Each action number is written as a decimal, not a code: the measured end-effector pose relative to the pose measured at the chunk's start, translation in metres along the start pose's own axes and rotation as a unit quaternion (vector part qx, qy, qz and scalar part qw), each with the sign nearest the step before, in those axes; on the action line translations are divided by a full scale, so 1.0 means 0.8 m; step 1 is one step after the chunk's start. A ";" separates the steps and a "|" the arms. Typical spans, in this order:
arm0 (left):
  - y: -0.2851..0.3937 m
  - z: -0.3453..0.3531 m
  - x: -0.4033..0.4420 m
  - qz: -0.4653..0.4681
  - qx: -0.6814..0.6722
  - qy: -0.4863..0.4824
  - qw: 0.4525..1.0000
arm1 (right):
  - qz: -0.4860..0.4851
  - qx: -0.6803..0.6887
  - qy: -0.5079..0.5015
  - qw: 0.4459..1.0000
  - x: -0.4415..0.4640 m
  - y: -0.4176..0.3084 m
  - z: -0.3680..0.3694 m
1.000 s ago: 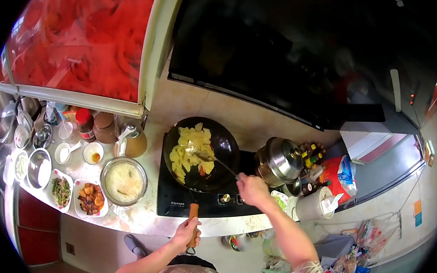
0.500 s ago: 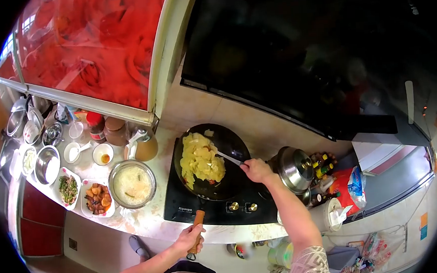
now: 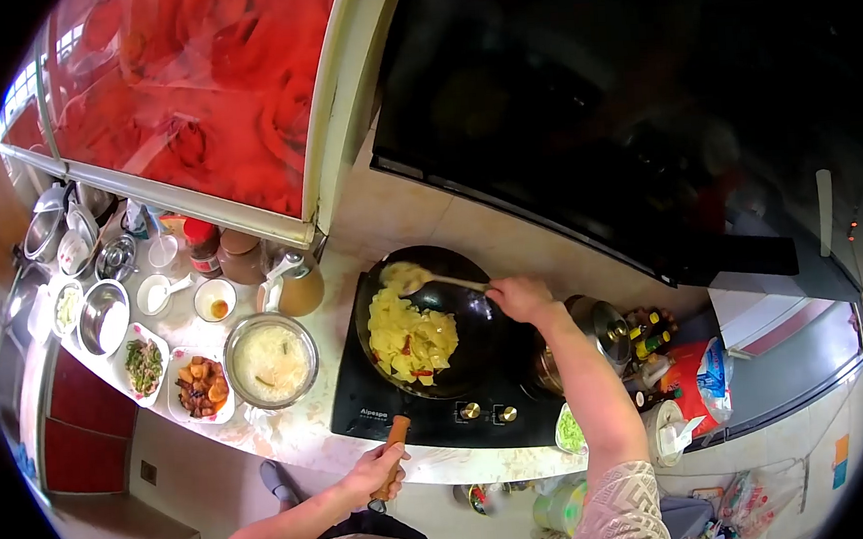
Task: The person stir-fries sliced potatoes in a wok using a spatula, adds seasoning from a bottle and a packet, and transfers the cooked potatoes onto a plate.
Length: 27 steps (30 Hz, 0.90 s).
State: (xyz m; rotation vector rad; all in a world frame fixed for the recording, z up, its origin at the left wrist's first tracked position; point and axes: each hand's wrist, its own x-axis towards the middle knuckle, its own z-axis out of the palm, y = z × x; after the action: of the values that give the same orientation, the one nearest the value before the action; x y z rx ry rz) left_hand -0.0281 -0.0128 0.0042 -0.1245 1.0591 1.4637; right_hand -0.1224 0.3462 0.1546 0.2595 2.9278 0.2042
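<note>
My left hand [image 3: 382, 470] is wrapped round the wooden handle [image 3: 398, 432] of a black wok [image 3: 476, 356] on the hob. In the wok lies a heap of pale yellow slices [image 3: 411, 340], perhaps potato, with a few red pieces. My right hand [image 3: 520, 300] grips a long-handled cooking spatula [image 3: 457, 282] above the wok's right side. Its head, slightly blurred and seemingly carrying some slices, is near the wok's far left rim, beyond the heap.
Left of the black hob [image 3: 441, 417] stands a metal pot of pale liquid [image 3: 272, 363]. Dishes of browned chunks [image 3: 202, 387] and chopped greens [image 3: 144, 366] sit beside it. A lidded steel pot [image 3: 608, 333] and several bottles [image 3: 648, 335] are at the right. The range hood [image 3: 545, 183] hangs overhead.
The spatula head has moved from within the heap to the wok's far side. The slices have shifted toward me in the wok. My left hand still holds the handle.
</note>
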 end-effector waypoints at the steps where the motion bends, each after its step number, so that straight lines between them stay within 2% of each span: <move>1: 0.002 0.002 -0.002 -0.008 -0.005 -0.003 1.000 | -0.024 -0.013 -0.002 1.000 0.002 -0.005 0.004; 2: 0.004 0.002 -0.003 -0.017 -0.010 -0.007 1.000 | -0.024 -0.012 -0.001 1.000 -0.001 -0.002 0.004; 4: 0.003 -0.001 0.001 -0.012 -0.006 -0.006 1.000 | -0.084 0.003 0.082 0.993 -0.011 0.010 -0.005; 5: 0.001 -0.003 0.001 -0.008 -0.003 -0.004 1.000 | -0.085 0.003 0.083 0.993 -0.012 0.015 -0.011; 7: 0.001 -0.004 0.000 -0.012 -0.001 -0.003 1.000 | 0.006 -0.022 0.029 0.999 -0.012 0.020 -0.033; 11: -0.001 -0.007 0.005 -0.016 -0.006 -0.009 1.000 | 0.016 0.012 0.077 0.997 0.010 0.022 -0.021; 14: 0.001 -0.005 0.003 -0.008 0.008 -0.009 1.000 | -0.031 0.017 0.052 0.998 0.022 0.017 -0.016; 16: 0.001 -0.003 0.004 -0.009 0.006 -0.004 1.000 | -0.124 0.025 0.089 0.988 0.022 0.013 -0.013; 17: 0.001 -0.002 0.003 -0.007 0.003 0.001 1.000 | -0.124 0.026 0.087 0.988 0.023 0.010 -0.012; 19: 0.002 0.002 0.000 -0.006 0.006 0.004 1.000 | -0.217 -0.044 0.075 0.972 0.011 -0.005 -0.020; 20: 0.003 0.003 0.000 0.001 0.011 0.005 1.000 | -0.216 -0.044 0.073 0.973 -0.001 -0.011 -0.024; 22: -0.001 -0.001 0.006 -0.004 -0.003 -0.002 1.000 | -0.227 -0.091 0.001 0.970 -0.040 -0.038 -0.051; 24: -0.004 -0.003 0.007 -0.003 -0.016 -0.005 1.000 | -0.258 -0.107 0.022 0.960 -0.066 -0.035 -0.065; 27: -0.006 -0.005 0.006 0.008 -0.010 -0.014 1.000 | -0.191 -0.095 0.017 0.977 -0.085 -0.023 -0.079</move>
State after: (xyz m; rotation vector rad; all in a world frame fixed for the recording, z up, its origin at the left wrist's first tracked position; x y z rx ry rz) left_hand -0.0268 -0.0129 -0.0033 -0.1098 1.0263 1.4870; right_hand -0.0724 0.3083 0.2255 -0.3371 2.8900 0.4259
